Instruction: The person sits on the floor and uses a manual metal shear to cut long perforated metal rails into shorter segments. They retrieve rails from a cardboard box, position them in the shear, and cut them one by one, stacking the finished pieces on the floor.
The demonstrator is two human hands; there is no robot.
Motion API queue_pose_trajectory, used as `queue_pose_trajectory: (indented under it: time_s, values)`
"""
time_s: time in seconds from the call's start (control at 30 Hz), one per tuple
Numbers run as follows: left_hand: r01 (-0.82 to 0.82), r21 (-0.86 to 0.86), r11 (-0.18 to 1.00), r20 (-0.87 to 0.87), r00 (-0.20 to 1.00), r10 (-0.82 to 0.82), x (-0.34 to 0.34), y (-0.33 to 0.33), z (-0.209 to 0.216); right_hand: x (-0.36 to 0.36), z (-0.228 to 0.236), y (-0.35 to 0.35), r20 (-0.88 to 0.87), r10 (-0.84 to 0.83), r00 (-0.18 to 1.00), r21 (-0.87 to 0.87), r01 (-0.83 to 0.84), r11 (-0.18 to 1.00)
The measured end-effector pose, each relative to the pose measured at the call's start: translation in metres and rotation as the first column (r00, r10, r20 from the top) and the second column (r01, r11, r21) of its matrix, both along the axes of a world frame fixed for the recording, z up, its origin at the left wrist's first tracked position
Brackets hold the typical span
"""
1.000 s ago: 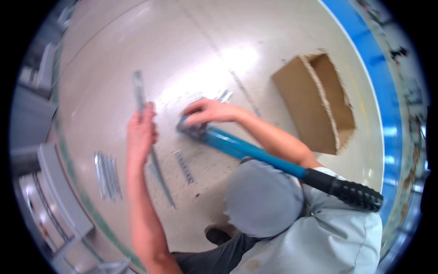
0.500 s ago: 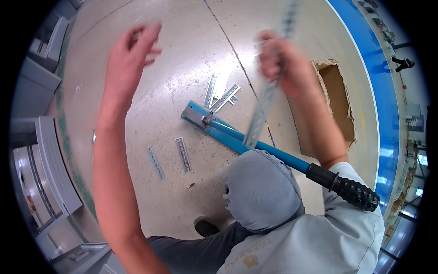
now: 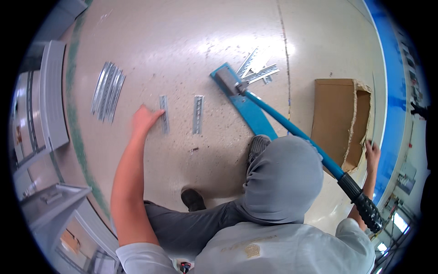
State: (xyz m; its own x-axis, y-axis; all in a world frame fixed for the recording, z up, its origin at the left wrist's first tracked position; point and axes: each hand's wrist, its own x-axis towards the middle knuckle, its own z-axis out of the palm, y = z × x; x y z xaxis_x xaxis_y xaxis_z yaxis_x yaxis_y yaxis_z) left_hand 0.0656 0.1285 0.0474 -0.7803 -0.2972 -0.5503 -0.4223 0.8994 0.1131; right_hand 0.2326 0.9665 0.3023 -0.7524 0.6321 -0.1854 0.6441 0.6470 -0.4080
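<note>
My left hand (image 3: 148, 119) reaches down to the floor, thumb and fingers closed on the edge of a short slotted metal rail (image 3: 164, 127). A second short slotted rail (image 3: 198, 114) lies to its right, apart from the hand. My right hand (image 3: 372, 154) is far right beside the open end of a cardboard box (image 3: 335, 116), its fingers curled; what they hold, if anything, cannot be made out. Between the hands stands a blue lever cutter (image 3: 248, 107) with a metal head, its long handle slanting to a black grip (image 3: 360, 201) near my right arm. My shoe touches its base.
A row of long metal rails (image 3: 107, 92) lies at left. Several short offcuts (image 3: 260, 68) are heaped beyond the cutter. A small dark piece (image 3: 194, 149) rests on the floor near my shoe (image 3: 193, 199). Grey metal cabinets (image 3: 54, 91) line the left side.
My left hand has come down from the air onto the short rail. My right hand, which held up a long slotted rail, has moved right and down past the box. The view has shifted.
</note>
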Motion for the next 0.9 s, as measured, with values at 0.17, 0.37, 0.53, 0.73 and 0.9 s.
queue_pose_trajectory:
  time_s: [0.17,0.37,0.53,0.73,0.9]
  values:
    - [-0.06,0.067,0.996,0.042,0.997,0.057,0.011,0.021,-0.023,0.068,-0.039,0.024,0.143,-0.052,0.988,-0.012,0.054,0.998]
    - [-0.115,0.159,0.981,-0.015,0.993,0.119,0.014,0.043,-0.05,0.034,-0.055,0.016,-0.141,0.089,0.986,0.201,-0.059,0.978]
    - [-0.096,0.121,0.988,-0.045,0.994,0.102,0.022,0.054,-0.027,-0.146,-0.06,-0.221,-0.347,0.584,0.734,0.09,-0.594,0.8]
    - [-0.062,0.219,0.974,-0.103,0.991,0.086,0.022,0.09,-0.023,-0.288,-0.236,-0.305,-0.009,0.886,0.464,0.192,-0.868,0.457]
    - [-0.075,0.274,0.959,-0.144,0.983,0.117,0.036,0.106,-0.027,-0.32,-0.267,-0.338,0.246,0.919,0.308,0.218,-0.942,0.257]
